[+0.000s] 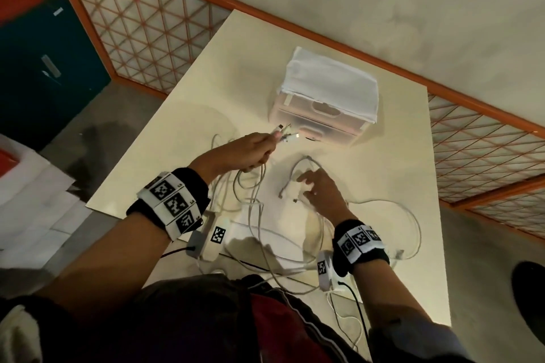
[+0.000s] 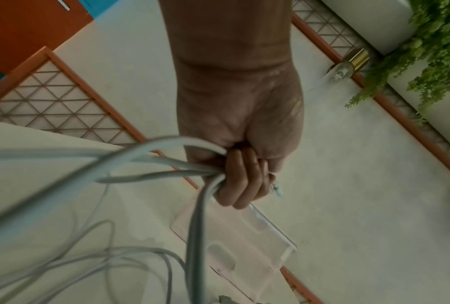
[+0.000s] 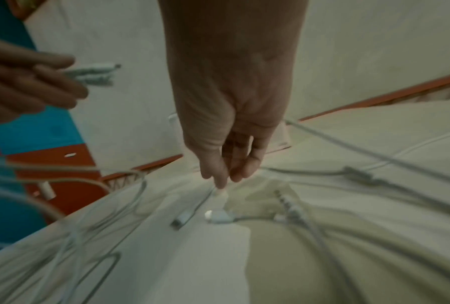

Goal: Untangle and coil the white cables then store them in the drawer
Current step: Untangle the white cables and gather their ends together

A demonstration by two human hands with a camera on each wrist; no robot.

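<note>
Several white cables (image 1: pixel 295 240) lie tangled across the cream table (image 1: pixel 206 82). My left hand (image 1: pixel 255 150) is raised above the table and grips a bunch of cable ends in a fist (image 2: pixel 240 174). Their plugs (image 1: pixel 284 130) stick out towards the drawer unit (image 1: pixel 320 122). The strands (image 2: pixel 151 162) trail down from the fist to the tangle. My right hand (image 1: pixel 321 193) is low over the table, fingers fairly straight. Its thumb tip (image 3: pixel 218 183) touches a thin cable (image 3: pixel 200 202) beside loose plugs (image 3: pixel 219 217). The drawer unit is translucent, with a white cloth (image 1: pixel 333 82) over its top.
An orange lattice railing (image 1: pixel 141 23) runs behind and to the right of the table. A dark blue cabinet (image 1: pixel 44 68) stands at the left, with white papers (image 1: pixel 32 200) on the floor. Some cables hang over the table's near edge (image 1: pixel 348 321).
</note>
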